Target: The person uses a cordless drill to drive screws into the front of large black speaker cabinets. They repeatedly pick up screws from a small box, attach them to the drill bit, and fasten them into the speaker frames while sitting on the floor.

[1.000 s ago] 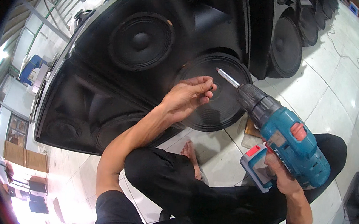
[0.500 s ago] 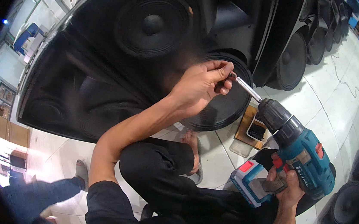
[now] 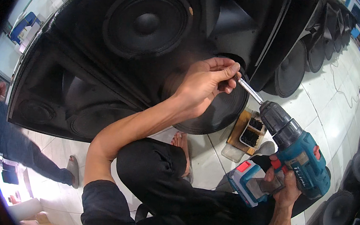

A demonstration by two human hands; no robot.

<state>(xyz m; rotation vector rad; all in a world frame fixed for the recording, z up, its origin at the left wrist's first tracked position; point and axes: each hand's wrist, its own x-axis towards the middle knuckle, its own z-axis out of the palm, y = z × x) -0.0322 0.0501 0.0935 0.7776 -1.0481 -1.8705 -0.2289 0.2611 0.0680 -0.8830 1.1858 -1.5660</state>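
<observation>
Your cordless drill (image 3: 309,165) is teal with a black chuck (image 3: 279,122), red trigger (image 3: 275,161) and silver bit (image 3: 250,91). Your trousers (image 3: 159,197) are black, as is the speaker cabinet (image 3: 93,67); the floor (image 3: 326,102) is a white tile grid.

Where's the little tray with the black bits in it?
In the head view, the tray sits right of centre on a brown board, between a round black speaker and the teal drill.
</observation>
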